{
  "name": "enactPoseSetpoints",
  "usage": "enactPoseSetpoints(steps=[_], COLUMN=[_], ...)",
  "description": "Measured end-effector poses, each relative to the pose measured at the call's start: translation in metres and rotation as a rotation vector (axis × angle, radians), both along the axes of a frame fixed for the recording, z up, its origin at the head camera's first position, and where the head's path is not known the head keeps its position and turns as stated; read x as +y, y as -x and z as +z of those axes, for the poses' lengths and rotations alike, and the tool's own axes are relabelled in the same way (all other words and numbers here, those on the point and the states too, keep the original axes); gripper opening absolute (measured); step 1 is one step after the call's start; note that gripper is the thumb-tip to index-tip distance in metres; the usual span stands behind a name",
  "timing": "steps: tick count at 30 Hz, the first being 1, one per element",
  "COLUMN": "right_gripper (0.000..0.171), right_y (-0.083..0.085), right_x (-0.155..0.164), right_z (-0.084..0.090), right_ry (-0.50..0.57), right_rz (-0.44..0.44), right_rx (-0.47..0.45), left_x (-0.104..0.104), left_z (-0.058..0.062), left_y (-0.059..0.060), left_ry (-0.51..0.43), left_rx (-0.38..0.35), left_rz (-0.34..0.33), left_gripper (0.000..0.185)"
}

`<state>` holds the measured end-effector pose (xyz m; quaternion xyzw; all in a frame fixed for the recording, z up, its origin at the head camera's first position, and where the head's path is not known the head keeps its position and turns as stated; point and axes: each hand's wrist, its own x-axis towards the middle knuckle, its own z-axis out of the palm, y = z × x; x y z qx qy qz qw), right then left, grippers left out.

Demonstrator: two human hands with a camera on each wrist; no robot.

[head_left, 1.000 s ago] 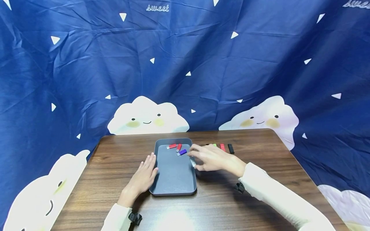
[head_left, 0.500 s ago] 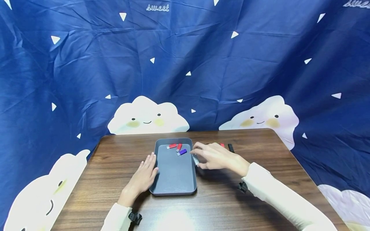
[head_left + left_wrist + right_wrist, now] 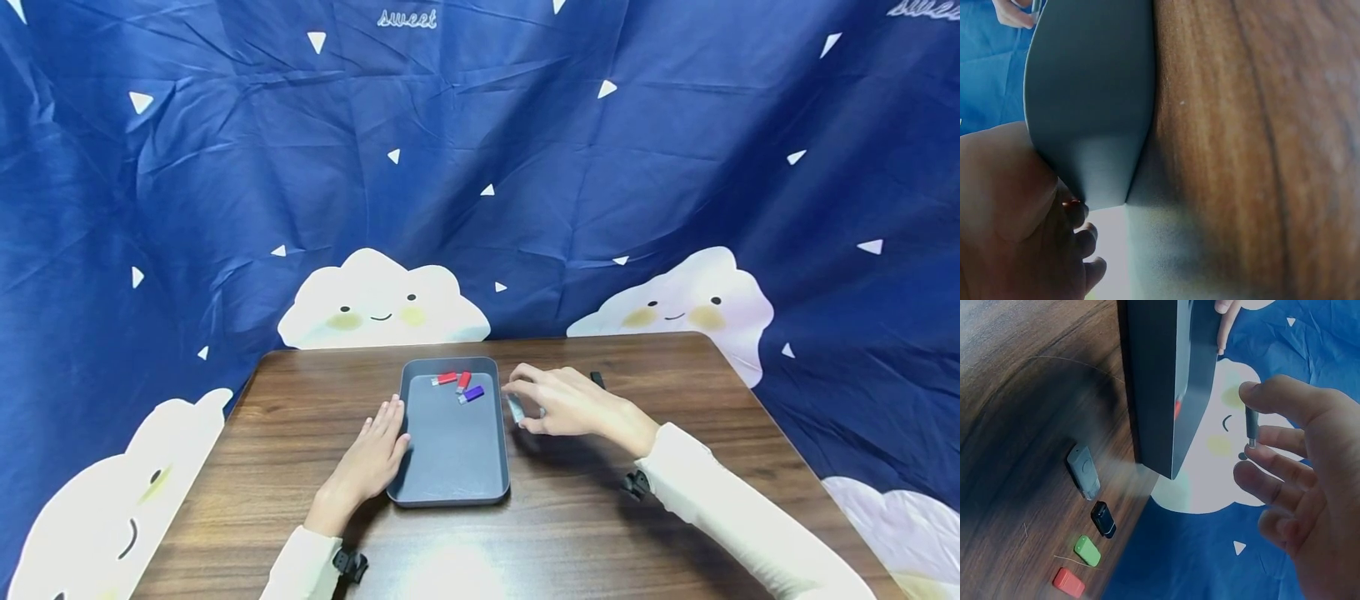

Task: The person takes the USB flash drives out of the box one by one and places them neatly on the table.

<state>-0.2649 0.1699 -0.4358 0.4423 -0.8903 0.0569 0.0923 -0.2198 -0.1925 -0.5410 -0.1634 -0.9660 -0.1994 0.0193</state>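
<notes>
My right hand point(image 3: 566, 404) pinches a grey USB stick point(image 3: 1251, 424) between thumb and fingers, above the table just right of the tray. In the head view this stick point(image 3: 516, 408) looks pale. My left hand point(image 3: 369, 454) rests with straight fingers along the left wall of the grey tray point(image 3: 450, 467). Inside the tray, near its far end, lie two red USB sticks point(image 3: 444, 378) and a purple one point(image 3: 471, 394). The left wrist view shows the left hand point(image 3: 1016, 212) against the tray's side point(image 3: 1091, 94).
On the table right of the tray lie a grey USB stick point(image 3: 1084, 472), a black one point(image 3: 1103, 519), a green one point(image 3: 1087, 550) and a red one point(image 3: 1069, 582). My right hand mostly hides them in the head view. Another black stick point(image 3: 597, 379) lies farther right.
My right hand has moved right with the grey USB stick, from over the tray's right rim to just outside it, covering the green and red sticks. The left hand has stayed put.
</notes>
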Motion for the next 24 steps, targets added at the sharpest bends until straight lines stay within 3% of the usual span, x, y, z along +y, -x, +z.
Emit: enactPoseSetpoints(steps=[24], right_gripper=[0.049], right_y=[-0.001], right_x=[0.017], right_z=[-0.005], right_ry=[0.060], right_rz=[-0.045], right_rx=[0.028], left_x=[-0.006], left_z=[-0.014], left_y=[0.005], left_ry=[-0.016], left_rx=[0.049], left_rz=[-0.015], left_gripper=[0.063])
